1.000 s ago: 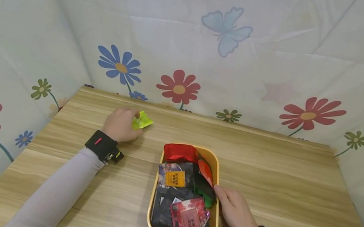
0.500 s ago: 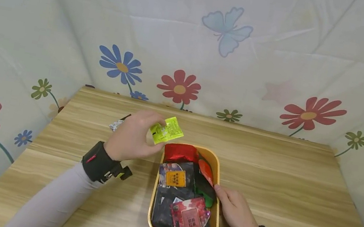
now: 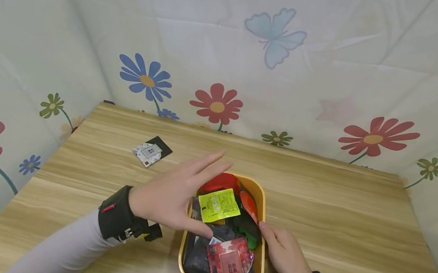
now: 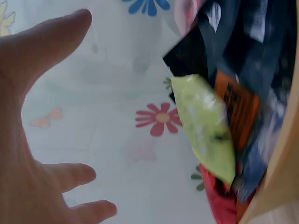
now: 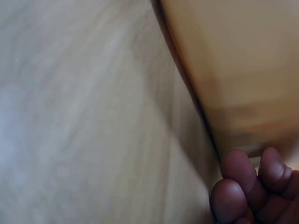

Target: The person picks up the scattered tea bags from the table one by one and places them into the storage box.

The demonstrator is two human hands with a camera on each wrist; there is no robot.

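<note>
My left hand (image 3: 174, 194) is spread with its thumb apart, over the left side of a yellow plastic basket (image 3: 262, 271). Nothing is in its fingers. Just beyond them a lime-green sachet (image 3: 219, 205) lies on top of the other packets; the left wrist view shows this sachet (image 4: 205, 128) apart from the hand. My right hand (image 3: 283, 254) holds the basket's right rim, its thumb side at the edge. In the right wrist view its curled fingers (image 5: 238, 168) lie against the basket's outer wall (image 5: 247, 60).
Inside the basket are a shiny red packet (image 3: 217, 182), a black packet with a pink-red label (image 3: 230, 264) leaning over the front rim, and other dark packets. A black-and-white packet (image 3: 152, 151) lies on the wooden table (image 3: 340, 215) at back left. A flower-printed curtain (image 3: 297, 87) surrounds the table.
The left hand has carried the lime-green sachet from the table's back left to the basket and let go of it. The black-and-white packet has come into view. The right hand stays put.
</note>
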